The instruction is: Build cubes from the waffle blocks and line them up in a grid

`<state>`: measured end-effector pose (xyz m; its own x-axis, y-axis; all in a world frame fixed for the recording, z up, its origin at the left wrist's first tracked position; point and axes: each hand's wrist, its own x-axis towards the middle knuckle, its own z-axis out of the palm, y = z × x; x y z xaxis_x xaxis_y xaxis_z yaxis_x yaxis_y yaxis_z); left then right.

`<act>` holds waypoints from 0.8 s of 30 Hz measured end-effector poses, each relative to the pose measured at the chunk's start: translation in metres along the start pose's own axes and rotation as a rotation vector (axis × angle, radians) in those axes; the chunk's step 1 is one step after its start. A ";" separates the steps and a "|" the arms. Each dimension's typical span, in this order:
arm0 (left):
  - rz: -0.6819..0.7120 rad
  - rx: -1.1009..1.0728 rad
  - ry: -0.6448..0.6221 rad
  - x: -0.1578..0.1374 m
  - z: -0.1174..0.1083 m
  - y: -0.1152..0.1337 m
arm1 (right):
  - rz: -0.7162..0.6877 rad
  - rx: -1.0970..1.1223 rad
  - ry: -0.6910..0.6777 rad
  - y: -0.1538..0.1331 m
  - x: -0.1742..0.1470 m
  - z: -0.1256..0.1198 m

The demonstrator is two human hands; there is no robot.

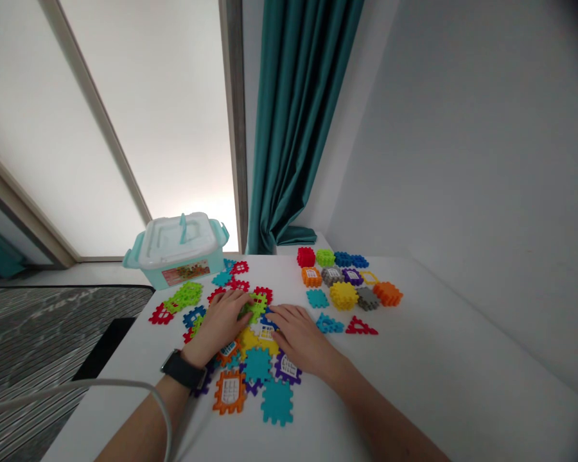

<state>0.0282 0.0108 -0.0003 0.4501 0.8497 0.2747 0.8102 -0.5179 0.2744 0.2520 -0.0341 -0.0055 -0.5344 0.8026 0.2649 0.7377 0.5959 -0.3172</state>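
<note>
My left hand (225, 321), with a dark watch (182, 370) on its wrist, lies over the loose pile of notched plastic building tiles. Its fingers stretch out beside a lime green tile (257, 308). My right hand (296, 333) rests on the pile's right side, fingers extended by a blue tile (266, 319) and a yellow tile with a white window (266, 332). Nearer to me lie teal tiles (277, 403), an orange window tile (230, 391) and a purple window tile (288, 368). The pieces beneath both palms are hidden.
Sorted stacks stand at the back right, among them red (306, 257), yellow (343, 296) and orange (388, 294) ones. A red triangle piece (361, 326) lies before them. A lidded storage box (183, 247) is at the back left. A pale cable (125, 383) crosses the lower left.
</note>
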 end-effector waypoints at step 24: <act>0.235 -0.182 0.193 -0.005 -0.007 0.016 | 0.120 0.013 0.231 0.010 0.000 -0.005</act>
<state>0.0368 -0.0023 0.0092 0.5228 0.6801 0.5140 0.6054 -0.7207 0.3378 0.2615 -0.0284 -0.0045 -0.3334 0.8414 0.4253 0.7842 0.4979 -0.3704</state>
